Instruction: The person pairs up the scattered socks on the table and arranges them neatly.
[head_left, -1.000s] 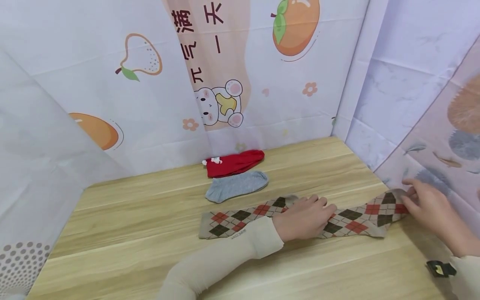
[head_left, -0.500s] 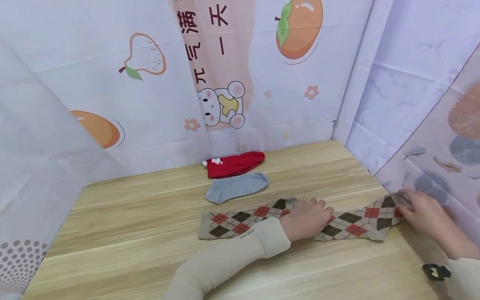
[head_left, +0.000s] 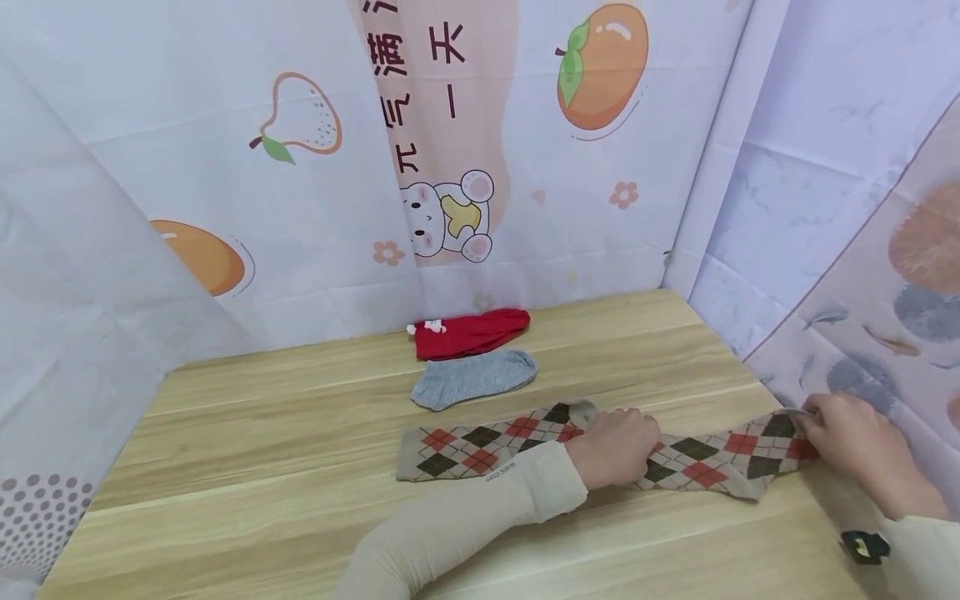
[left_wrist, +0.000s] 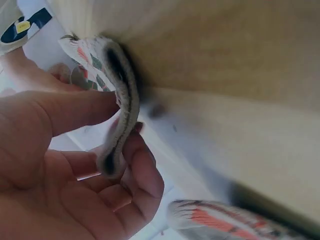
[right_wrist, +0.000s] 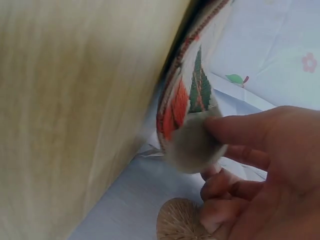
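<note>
An argyle sock (head_left: 697, 462) in beige, red and dark green lies stretched along the right side of the table in the head view. My left hand (head_left: 618, 446) pinches its cuff (left_wrist: 122, 110) between thumb and fingers; the left wrist view shows the cuff's opening edge-on. At the other end, my right hand (head_left: 862, 446) grips the plain beige toe (right_wrist: 195, 142), thumb on top. A matching argyle sock (head_left: 465, 450) lies flat to the left, its toe end partly behind my left hand.
A grey ankle sock (head_left: 474, 379) and a red sock (head_left: 472, 333) with a white figure lie farther back on the wooden table (head_left: 262, 433). Printed cloth (head_left: 315, 250) hangs behind the table, and another printed cloth (head_left: 840, 333) borders its right side.
My right hand's raised fingers have come down and curled round the toe. That end of the sock has shifted slightly toward me. The left hand stays on the cuff; the head view has tilted slightly.
</note>
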